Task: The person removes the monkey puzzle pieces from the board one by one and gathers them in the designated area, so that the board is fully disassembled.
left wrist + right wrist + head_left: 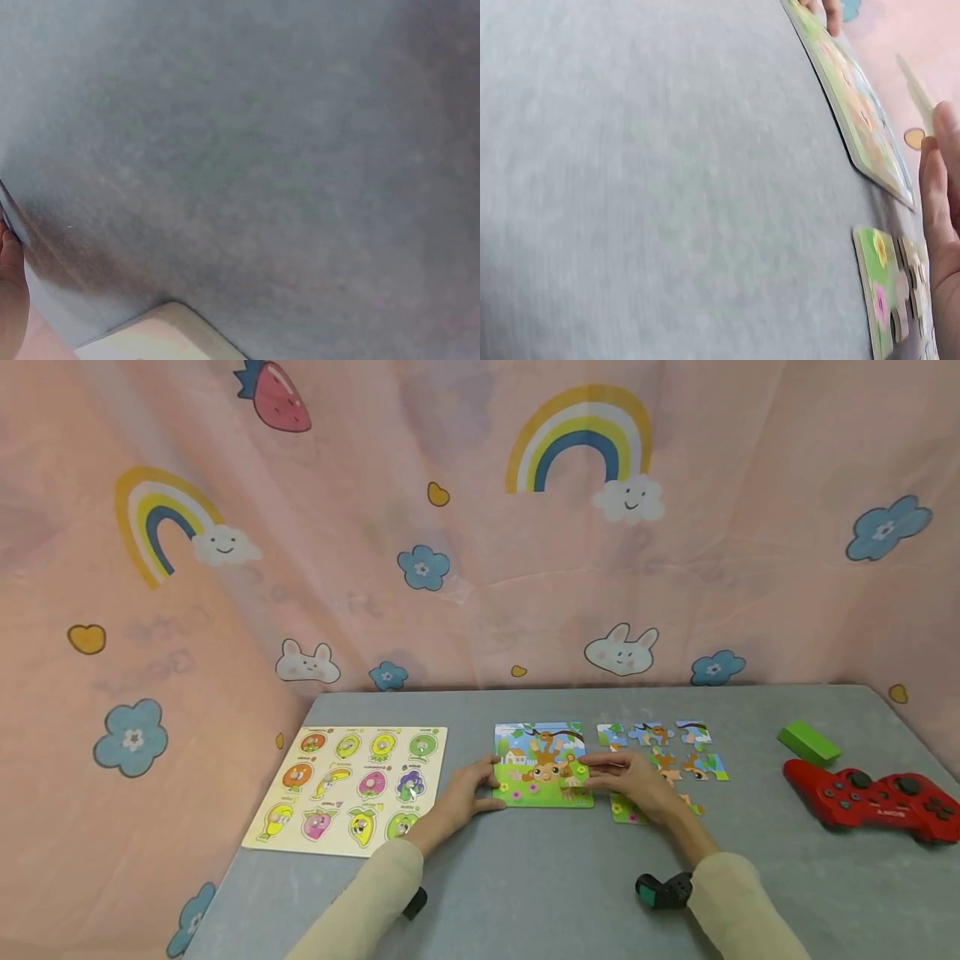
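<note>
A monkey jigsaw puzzle board (542, 752) lies on the grey table, its picture showing a monkey, a house and flowers. My left hand (457, 793) holds the board's left edge, fingers near its side and thumb at the lower corner. At the board's right side my right hand (633, 781) pinches a puzzle piece (916, 91), seen nearly edge-on above the board in the right wrist view. Loose puzzle pieces (651, 734) lie in rows right of the board, partly hidden by the right hand. A green piece with flowers (877, 289) is closest to that wrist.
A fruit puzzle board (300, 814) lies on the left, partly under the left forearm. On the right are a green block (810, 742) and a red game controller (873, 802). A pink patterned cloth (480, 527) hangs behind the table (540, 893).
</note>
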